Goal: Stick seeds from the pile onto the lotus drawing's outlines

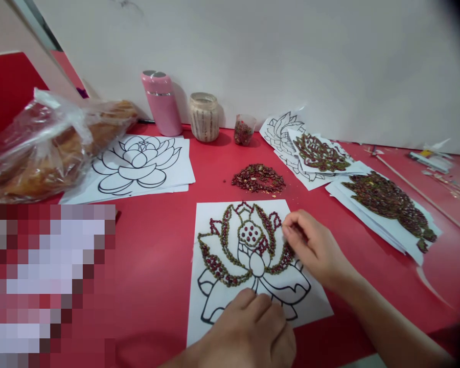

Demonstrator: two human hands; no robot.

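Observation:
A lotus line drawing on white paper [222, 301] lies in front of me, partly covered with small green and dark red beans [215, 267] along its petals. My right hand [316, 250] is at the drawing's right edge, thumb and fingertips pinched together beside a small red-outlined petal [275, 220]. Anything in that pinch is too small to make out. Low on the sheet rests my left hand [255, 327], its fingers curled under and their tips hidden. Just beyond the sheet a loose pile of dark red beans [258, 178] is spread on the red table [145, 245].
A pink flask [163, 105], a jar [204, 117] and a small cup of beans [244, 130] stand along the wall. Left are printed lotus sheets [176, 174] and a clear plastic bag [61, 148]. Bean-covered sheets [391, 204] and thin sticks [414, 184] lie right.

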